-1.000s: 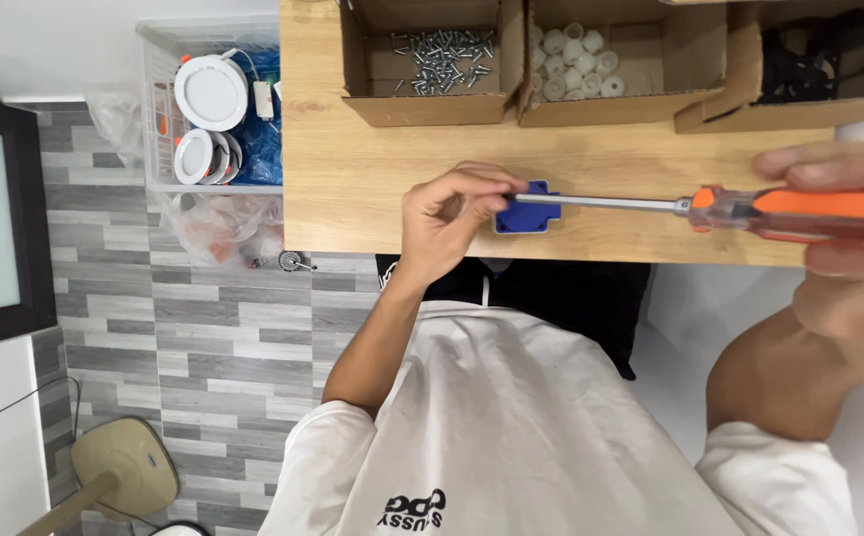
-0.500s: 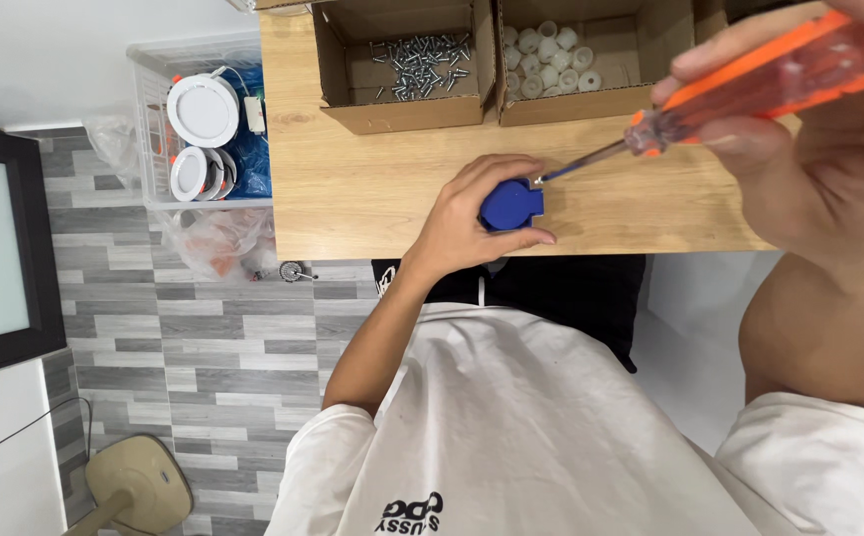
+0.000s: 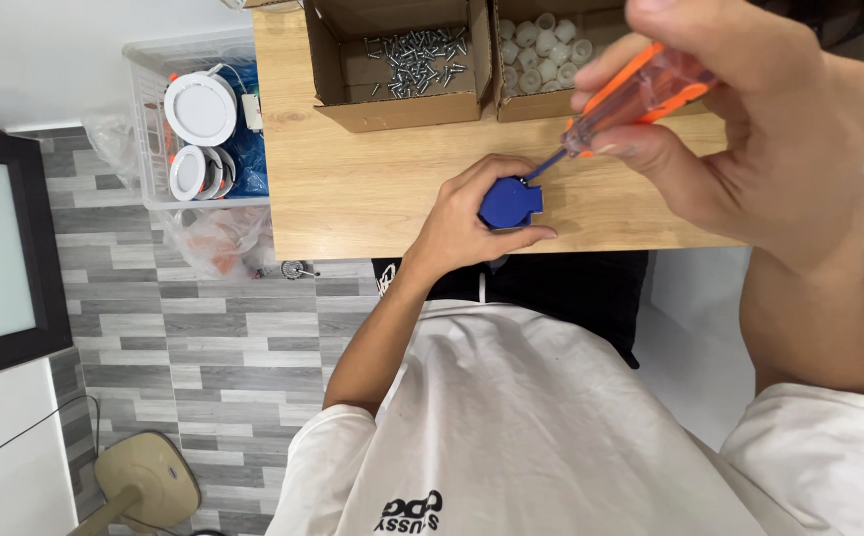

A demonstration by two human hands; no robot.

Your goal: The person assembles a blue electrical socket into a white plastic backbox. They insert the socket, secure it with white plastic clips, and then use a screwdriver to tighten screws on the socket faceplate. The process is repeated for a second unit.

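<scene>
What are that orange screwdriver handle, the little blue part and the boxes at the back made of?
The screwdriver handle looks like translucent orange plastic: light glows through it. The blue part seems matte moulded plastic, evenly coloured. The boxes are brown corrugated cardboard, judging by their dull folded flaps.

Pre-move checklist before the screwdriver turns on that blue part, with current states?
1. Left hand pins the blue part on the wooden table: ok.
2. Right hand has a full grip on the orange screwdriver handle: ok.
3. Screwdriver tip meets the blue part at its upper right edge: ok.
4. Tip seated in a screw head: cannot tell, too small to see.
5. Left fingers clear of the tip: not ok, they sit right beside it.
6. Spare screws within reach in the open cardboard box: ok.
</scene>
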